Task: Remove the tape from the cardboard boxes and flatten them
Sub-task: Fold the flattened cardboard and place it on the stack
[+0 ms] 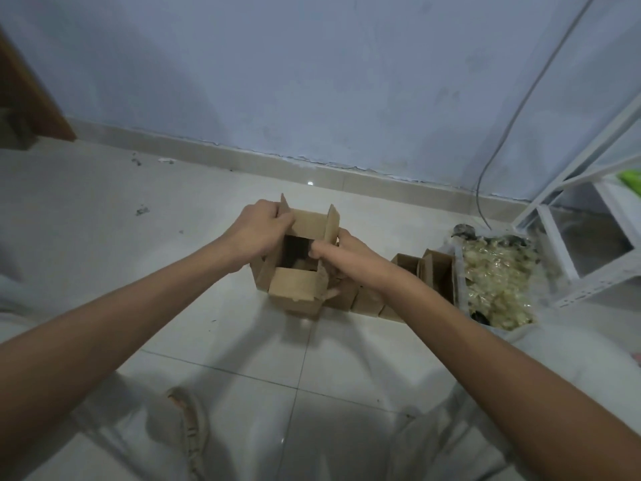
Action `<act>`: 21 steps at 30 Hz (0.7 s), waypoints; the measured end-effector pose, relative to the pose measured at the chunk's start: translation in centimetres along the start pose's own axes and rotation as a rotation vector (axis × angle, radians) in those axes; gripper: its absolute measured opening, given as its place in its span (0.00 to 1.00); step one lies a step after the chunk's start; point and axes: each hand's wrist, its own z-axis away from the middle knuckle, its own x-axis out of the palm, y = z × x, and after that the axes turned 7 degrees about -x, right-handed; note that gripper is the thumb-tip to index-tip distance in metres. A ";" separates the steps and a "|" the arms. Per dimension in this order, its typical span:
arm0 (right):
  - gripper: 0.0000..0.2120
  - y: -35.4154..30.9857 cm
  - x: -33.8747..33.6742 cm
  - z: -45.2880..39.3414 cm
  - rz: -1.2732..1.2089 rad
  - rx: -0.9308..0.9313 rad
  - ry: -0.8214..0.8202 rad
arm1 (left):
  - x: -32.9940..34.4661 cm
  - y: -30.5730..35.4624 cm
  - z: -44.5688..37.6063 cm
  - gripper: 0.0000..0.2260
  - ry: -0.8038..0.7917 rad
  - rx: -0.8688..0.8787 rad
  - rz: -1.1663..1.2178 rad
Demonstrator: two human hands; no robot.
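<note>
Pale floor tiles (242,341) carry an open cardboard box (295,286), held up between both hands: the left hand (258,230) grips its left flap, the right hand (341,255) pinches its right edge; more boxes (433,272) sit just right of it

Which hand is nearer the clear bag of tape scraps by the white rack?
Right. The right hand grips the open box's right side, toward the bag; the left hand grips its far-left flap.
</note>
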 end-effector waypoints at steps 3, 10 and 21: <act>0.36 0.6 -1.0 0.6 -0.209 -0.004 -0.035 | -1.3 -0.9 -0.9 0.13 -0.039 -0.012 -0.035; 0.45 3.1 -1.0 0.3 0.639 -0.233 0.249 | -1.5 -1.0 0.1 0.16 -0.069 0.043 -0.164; 0.19 4.2 -0.5 -0.2 1.467 -0.249 0.316 | 3.2 -0.1 0.3 0.20 -0.122 0.216 -0.385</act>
